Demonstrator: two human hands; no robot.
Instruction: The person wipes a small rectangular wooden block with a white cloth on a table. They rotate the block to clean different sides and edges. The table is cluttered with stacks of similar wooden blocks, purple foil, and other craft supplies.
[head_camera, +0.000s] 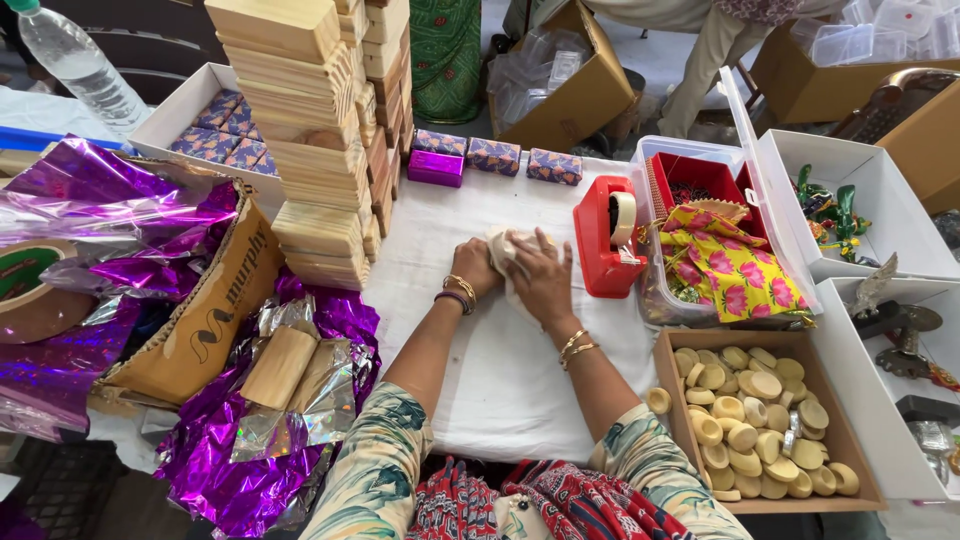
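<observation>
Both hands, left (477, 266) & right (545, 277), closed round pale cloth bundle (506, 250), pinned on white tabletop (500, 370) for steadiness; red tape dispenser (607, 236) just beside, within reach.

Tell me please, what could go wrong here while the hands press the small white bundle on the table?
1. The tall stack of wooden boxes stands close beside the left hand; an elbow bump might topple it.
2. The red tape dispenser sits right next to the right hand; its cutting edge could perhaps nick a finger.
3. One round soap already lies outside the cardboard tray, near the right forearm, and may get knocked off.
</observation>
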